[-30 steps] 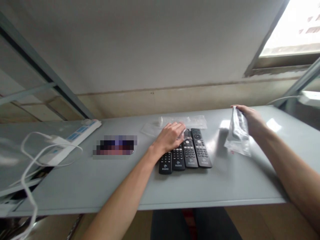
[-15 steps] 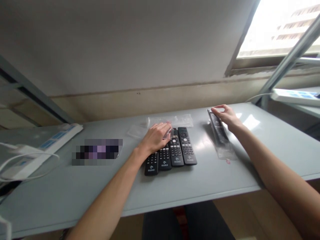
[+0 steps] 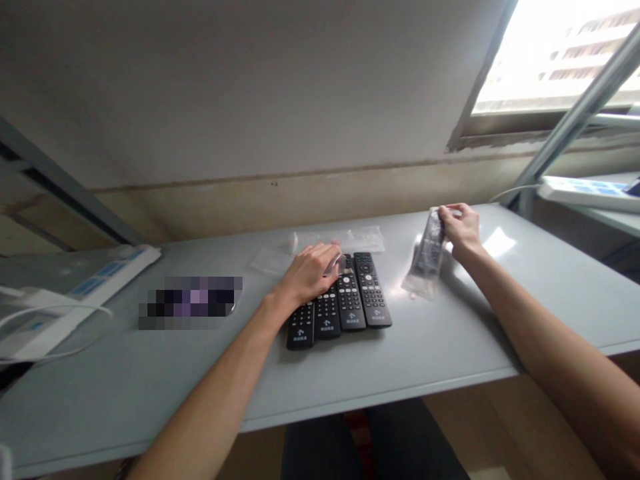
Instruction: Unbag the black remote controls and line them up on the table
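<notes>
Both bare forearms reach forward over the near edge of the table point(image 3: 400, 373), the left forearm point(image 3: 215, 380) angling up and to the right, the right forearm point(image 3: 555, 320) angling up and to the left. The left hand point(image 3: 307, 273) sits palm down near the table's middle, wrist low, its fingers point(image 3: 325, 253) curved and pointing right. The right hand point(image 3: 461, 230) is raised nearer the far edge, wrist bent, fingertips point(image 3: 447, 212) pinched together.
</notes>
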A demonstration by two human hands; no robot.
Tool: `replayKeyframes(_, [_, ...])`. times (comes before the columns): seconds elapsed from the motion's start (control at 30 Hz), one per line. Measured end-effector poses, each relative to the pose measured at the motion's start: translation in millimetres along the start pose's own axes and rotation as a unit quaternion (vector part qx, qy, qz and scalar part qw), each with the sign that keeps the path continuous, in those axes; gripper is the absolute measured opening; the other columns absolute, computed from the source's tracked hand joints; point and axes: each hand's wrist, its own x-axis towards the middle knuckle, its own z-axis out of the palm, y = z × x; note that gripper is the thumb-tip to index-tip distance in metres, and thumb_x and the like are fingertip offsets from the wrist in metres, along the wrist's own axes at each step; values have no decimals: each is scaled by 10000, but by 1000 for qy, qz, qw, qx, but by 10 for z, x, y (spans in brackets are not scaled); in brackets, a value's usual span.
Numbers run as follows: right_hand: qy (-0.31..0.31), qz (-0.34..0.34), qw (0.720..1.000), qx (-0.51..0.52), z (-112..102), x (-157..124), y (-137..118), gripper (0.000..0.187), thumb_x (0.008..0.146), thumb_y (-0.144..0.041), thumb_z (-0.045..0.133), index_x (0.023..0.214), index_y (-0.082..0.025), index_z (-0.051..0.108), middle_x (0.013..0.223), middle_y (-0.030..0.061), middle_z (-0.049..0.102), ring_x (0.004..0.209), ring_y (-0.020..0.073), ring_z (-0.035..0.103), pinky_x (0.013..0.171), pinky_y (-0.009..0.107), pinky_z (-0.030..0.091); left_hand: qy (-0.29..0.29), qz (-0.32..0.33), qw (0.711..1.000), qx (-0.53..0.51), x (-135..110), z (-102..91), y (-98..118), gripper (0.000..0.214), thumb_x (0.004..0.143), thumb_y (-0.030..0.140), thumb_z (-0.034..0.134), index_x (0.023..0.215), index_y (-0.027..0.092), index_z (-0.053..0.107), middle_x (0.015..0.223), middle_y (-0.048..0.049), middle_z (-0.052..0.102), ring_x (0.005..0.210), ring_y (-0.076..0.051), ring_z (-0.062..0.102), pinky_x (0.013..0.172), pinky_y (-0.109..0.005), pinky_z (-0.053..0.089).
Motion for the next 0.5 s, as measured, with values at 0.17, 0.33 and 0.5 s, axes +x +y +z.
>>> replayKeyframes(0.17, [38, 72, 994, 76, -32, 89, 70, 331, 859, -553, 654, 966, -278, 504, 720, -13, 533, 536, 160, 520, 457, 283, 410, -2, 2, 1000, -2, 1, -10, 10, 94, 961, 148, 572, 1021, 178, 639, 1009, -72, 703, 938, -219, 654, 908, -392, 522])
replayKeyframes(0.33, [34, 73, 993, 87, -35, 60, -20, 226, 878, -446, 626, 1003, -287, 525, 721, -9, 556, 518, 161, 505, 449, 297, 431, -1, -1, 1000, -4, -1, -12, 9, 91, 966, 149, 569, 1017, 183, 637, 1021, -69, 708, 948, -217, 654, 904, -390, 523])
replayKeyframes(0.5, [124, 147, 970, 149, -167, 68, -154, 181, 913, -210, 496, 1080, -279, 498, 785, -20, 559, 536, 123, 519, 524, 274, 509, -5, 2, 1000, -8, 0, -19, 13, 93, 960, 141, 569, 995, 185, 644, 1037, -72, 717, 951, -213, 652, 885, -377, 517])
